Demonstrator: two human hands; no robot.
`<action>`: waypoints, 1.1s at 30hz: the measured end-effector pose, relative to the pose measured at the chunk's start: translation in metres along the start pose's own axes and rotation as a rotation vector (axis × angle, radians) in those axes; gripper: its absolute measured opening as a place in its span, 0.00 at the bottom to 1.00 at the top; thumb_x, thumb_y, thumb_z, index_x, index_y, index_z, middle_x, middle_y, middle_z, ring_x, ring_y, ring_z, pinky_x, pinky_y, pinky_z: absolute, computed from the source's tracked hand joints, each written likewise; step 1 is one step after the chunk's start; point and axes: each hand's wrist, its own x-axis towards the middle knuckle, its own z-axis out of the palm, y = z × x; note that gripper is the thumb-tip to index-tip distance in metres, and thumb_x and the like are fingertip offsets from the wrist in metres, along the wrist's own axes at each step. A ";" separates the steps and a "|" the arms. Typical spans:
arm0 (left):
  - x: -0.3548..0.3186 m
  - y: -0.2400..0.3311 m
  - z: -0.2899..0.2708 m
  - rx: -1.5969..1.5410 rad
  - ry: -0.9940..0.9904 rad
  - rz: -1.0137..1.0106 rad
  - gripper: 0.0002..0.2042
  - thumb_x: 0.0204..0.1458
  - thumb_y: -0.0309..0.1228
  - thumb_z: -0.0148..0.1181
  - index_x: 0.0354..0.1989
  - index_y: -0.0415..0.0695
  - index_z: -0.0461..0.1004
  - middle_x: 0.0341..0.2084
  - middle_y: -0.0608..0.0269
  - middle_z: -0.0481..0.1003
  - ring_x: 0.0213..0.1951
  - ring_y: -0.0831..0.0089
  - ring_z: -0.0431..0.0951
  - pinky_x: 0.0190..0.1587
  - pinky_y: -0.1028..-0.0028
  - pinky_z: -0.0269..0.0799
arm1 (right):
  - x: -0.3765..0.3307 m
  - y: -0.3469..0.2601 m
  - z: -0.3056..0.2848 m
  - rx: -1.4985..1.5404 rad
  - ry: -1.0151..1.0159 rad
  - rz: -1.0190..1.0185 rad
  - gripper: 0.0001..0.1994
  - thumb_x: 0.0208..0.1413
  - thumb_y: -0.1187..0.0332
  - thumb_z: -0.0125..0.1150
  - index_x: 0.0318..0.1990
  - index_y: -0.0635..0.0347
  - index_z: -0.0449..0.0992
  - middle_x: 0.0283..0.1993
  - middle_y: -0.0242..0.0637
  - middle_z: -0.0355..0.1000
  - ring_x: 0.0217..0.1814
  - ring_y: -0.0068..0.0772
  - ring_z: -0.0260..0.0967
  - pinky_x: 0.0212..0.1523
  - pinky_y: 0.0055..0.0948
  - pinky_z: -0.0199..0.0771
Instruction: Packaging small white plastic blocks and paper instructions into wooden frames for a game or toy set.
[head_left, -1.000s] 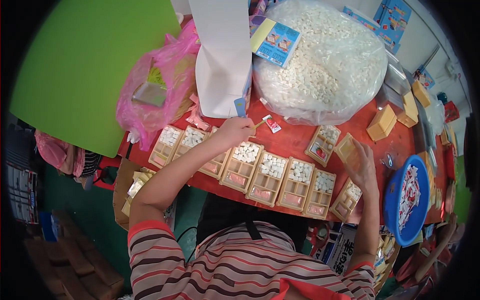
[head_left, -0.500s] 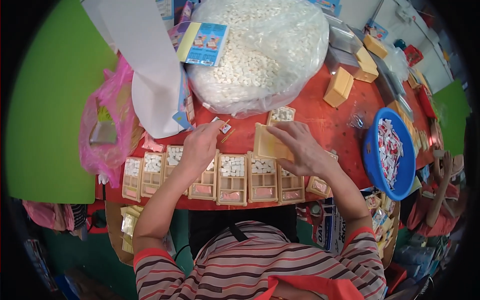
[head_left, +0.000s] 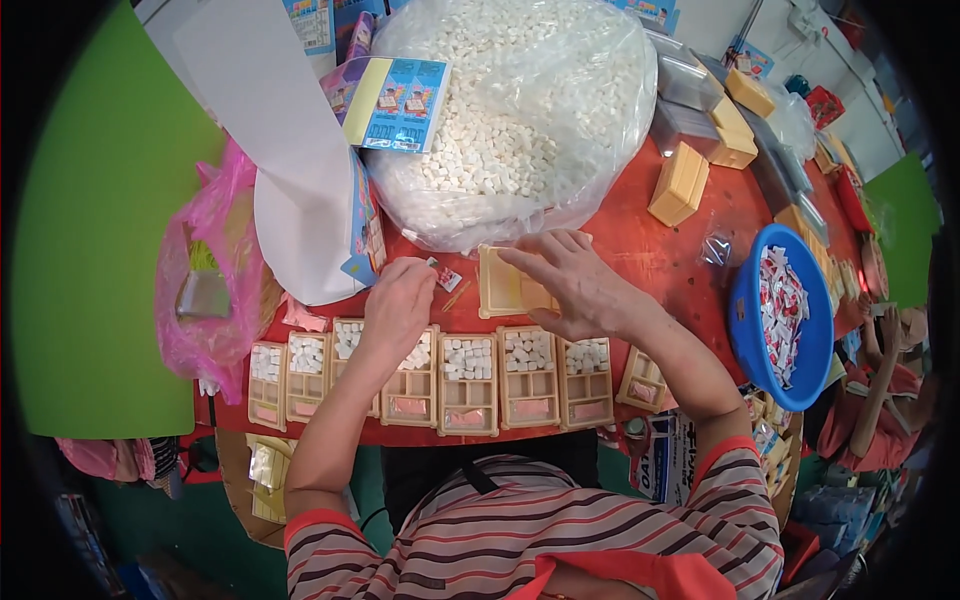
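While only the head view is on hand, it shows the work well under way. Along the near edge of the red table [head_left: 640,250] stands a row of tan compartment trays [head_left: 467,384], side by side and touching. Most hold white blocks in their upper compartments and a pink slip lower down, so they look filled; one further tray [head_left: 643,380] sits tilted at the right end of the row, seemingly not finished.

Beyond the row, the right hand [head_left: 575,285] lies flat, fingers spread, on an empty tan tray [head_left: 503,283] just before the big clear bag of white blocks [head_left: 510,110]; this tray is yet to be loaded. The left hand [head_left: 398,308], fingers curled together, rests over the row; whether it pinches anything cannot be told. A blue bowl of wrapped pieces [head_left: 782,315] waits at the right.
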 end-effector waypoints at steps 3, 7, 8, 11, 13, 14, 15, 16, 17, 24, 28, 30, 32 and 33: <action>0.008 0.002 -0.010 -0.137 0.161 0.112 0.16 0.60 0.32 0.50 0.54 0.40 0.69 0.46 0.51 0.74 0.46 0.57 0.75 0.49 0.63 0.70 | 0.009 -0.001 -0.002 0.004 -0.017 -0.075 0.42 0.39 0.67 0.69 0.66 0.57 0.58 0.58 0.46 0.61 0.57 0.50 0.60 0.57 0.46 0.59; 0.030 0.009 -0.018 -1.509 -0.394 -0.365 0.27 0.66 0.49 0.38 0.65 0.42 0.57 0.58 0.57 0.68 0.55 0.59 0.72 0.55 0.54 0.70 | 0.027 -0.009 -0.013 0.035 -0.073 -0.228 0.40 0.37 0.67 0.69 0.63 0.58 0.60 0.58 0.46 0.61 0.58 0.50 0.60 0.57 0.47 0.58; 0.036 0.015 -0.016 -1.744 -0.504 -0.519 0.28 0.65 0.51 0.38 0.66 0.43 0.57 0.59 0.56 0.66 0.57 0.58 0.70 0.57 0.53 0.68 | 0.031 -0.009 -0.016 0.064 -0.065 -0.288 0.37 0.38 0.68 0.68 0.61 0.58 0.63 0.60 0.45 0.60 0.61 0.48 0.58 0.59 0.49 0.56; 0.041 0.011 0.002 -2.038 -0.679 -0.673 0.31 0.62 0.55 0.41 0.66 0.46 0.57 0.61 0.53 0.64 0.60 0.53 0.68 0.59 0.48 0.66 | 0.046 -0.010 -0.023 0.011 -0.066 -0.399 0.33 0.36 0.70 0.66 0.57 0.57 0.67 0.58 0.40 0.62 0.61 0.40 0.59 0.60 0.42 0.55; 0.048 0.011 0.010 -1.967 -0.766 -0.636 0.32 0.60 0.59 0.39 0.68 0.52 0.56 0.64 0.55 0.61 0.63 0.52 0.64 0.62 0.42 0.58 | 0.052 -0.005 -0.027 -0.029 -0.141 -0.387 0.31 0.37 0.70 0.65 0.56 0.56 0.68 0.60 0.38 0.62 0.64 0.38 0.58 0.62 0.42 0.53; 0.051 0.014 0.010 -1.910 -0.696 -0.670 0.33 0.60 0.59 0.40 0.68 0.53 0.55 0.64 0.54 0.60 0.63 0.51 0.63 0.60 0.39 0.58 | 0.055 0.000 -0.028 -0.082 -0.177 -0.394 0.34 0.36 0.69 0.67 0.58 0.56 0.68 0.63 0.40 0.59 0.68 0.41 0.53 0.63 0.46 0.51; 0.054 0.014 0.013 -1.910 -0.701 -0.672 0.33 0.60 0.59 0.40 0.68 0.53 0.55 0.64 0.54 0.60 0.63 0.51 0.63 0.60 0.39 0.58 | 0.057 0.005 -0.029 -0.132 -0.216 -0.401 0.37 0.35 0.69 0.69 0.59 0.56 0.67 0.67 0.41 0.57 0.72 0.43 0.48 0.65 0.49 0.49; 0.057 0.014 0.015 -1.999 -0.659 -0.624 0.33 0.59 0.60 0.41 0.68 0.53 0.55 0.64 0.54 0.60 0.63 0.50 0.63 0.59 0.37 0.59 | 0.060 0.007 -0.033 -0.130 -0.217 -0.399 0.37 0.35 0.69 0.69 0.59 0.56 0.67 0.67 0.41 0.57 0.72 0.43 0.48 0.65 0.49 0.49; 0.059 0.015 0.018 -2.089 -0.612 -0.577 0.34 0.59 0.60 0.41 0.68 0.53 0.55 0.65 0.54 0.60 0.63 0.49 0.63 0.57 0.35 0.59 | 0.061 0.009 -0.037 -0.117 -0.218 -0.374 0.36 0.35 0.70 0.67 0.60 0.55 0.67 0.69 0.42 0.55 0.73 0.45 0.47 0.66 0.51 0.48; 0.065 0.007 0.029 -2.208 -0.565 -0.341 0.34 0.59 0.54 0.44 0.69 0.45 0.52 0.64 0.47 0.59 0.63 0.42 0.61 0.51 0.32 0.65 | 0.075 0.056 -0.058 0.388 0.116 -0.110 0.28 0.43 0.74 0.57 0.58 0.58 0.70 0.67 0.46 0.59 0.69 0.50 0.57 0.64 0.44 0.59; 0.056 0.004 0.030 -2.221 -0.458 -0.359 0.33 0.58 0.43 0.48 0.69 0.41 0.51 0.63 0.44 0.59 0.62 0.39 0.61 0.53 0.35 0.65 | 0.094 0.133 -0.016 0.366 0.082 0.182 0.24 0.47 0.71 0.57 0.56 0.59 0.71 0.63 0.46 0.63 0.65 0.48 0.61 0.62 0.40 0.63; 0.049 0.006 0.022 -2.140 -0.326 -0.465 0.32 0.56 0.38 0.49 0.68 0.40 0.52 0.63 0.44 0.60 0.62 0.41 0.63 0.55 0.38 0.66 | 0.103 0.150 0.014 0.227 -0.040 0.262 0.24 0.48 0.70 0.57 0.56 0.58 0.70 0.63 0.46 0.63 0.65 0.47 0.61 0.61 0.41 0.64; 0.049 0.012 0.014 -2.051 -0.194 -0.560 0.31 0.55 0.33 0.49 0.68 0.40 0.52 0.62 0.44 0.61 0.61 0.42 0.64 0.56 0.42 0.67 | 0.112 0.145 0.033 -0.171 -0.023 0.174 0.27 0.50 0.64 0.58 0.60 0.55 0.67 0.62 0.45 0.63 0.64 0.46 0.61 0.57 0.41 0.68; 0.050 0.015 0.011 -1.987 -0.134 -0.540 0.30 0.54 0.29 0.48 0.67 0.40 0.53 0.61 0.45 0.63 0.61 0.46 0.65 0.57 0.45 0.67 | 0.117 0.140 0.039 -0.170 -0.019 0.171 0.27 0.50 0.64 0.58 0.60 0.55 0.67 0.62 0.45 0.63 0.64 0.46 0.61 0.57 0.41 0.68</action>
